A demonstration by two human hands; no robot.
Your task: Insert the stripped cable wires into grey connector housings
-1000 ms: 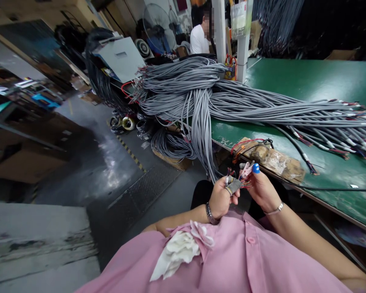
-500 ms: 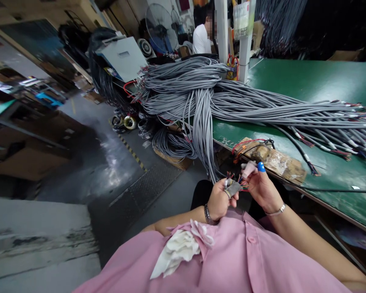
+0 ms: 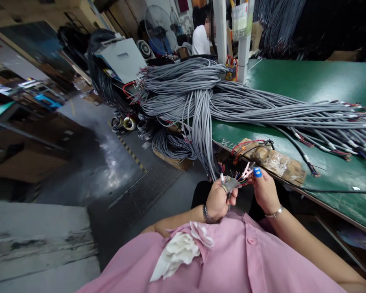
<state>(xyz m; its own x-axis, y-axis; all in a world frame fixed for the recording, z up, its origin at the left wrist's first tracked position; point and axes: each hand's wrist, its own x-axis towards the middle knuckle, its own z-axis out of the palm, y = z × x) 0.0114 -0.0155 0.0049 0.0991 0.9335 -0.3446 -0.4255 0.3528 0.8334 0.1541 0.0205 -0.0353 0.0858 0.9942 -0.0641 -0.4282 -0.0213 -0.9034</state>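
My left hand (image 3: 218, 199) is closed around the end of a grey cable, in front of my pink shirt. A grey covering lies over its thumb area, and a white sleeve (image 3: 222, 177) with short wires sticks up beside it. Thin coloured wires (image 3: 239, 178) fan out from the left hand towards the right. My right hand (image 3: 264, 189), with a blue cover (image 3: 257, 172) on its thumb, is closed at the tips of these wires. A pale pink piece (image 3: 247, 171) shows beside that thumb; whether it is a finger wrap or a separate thing I cannot tell.
Bundles of grey cables (image 3: 198, 101) lie across the green table (image 3: 311, 77) and hang over its edge. A worn wooden block (image 3: 280, 165) with red and black leads sits at the near edge. A person in white (image 3: 200, 40) is behind the post.
My right hand has turned slightly and shifted a little, its pale-wrapped part now looking narrower. The coloured wires are more spread between the hands. My left hand stays nearly in place.
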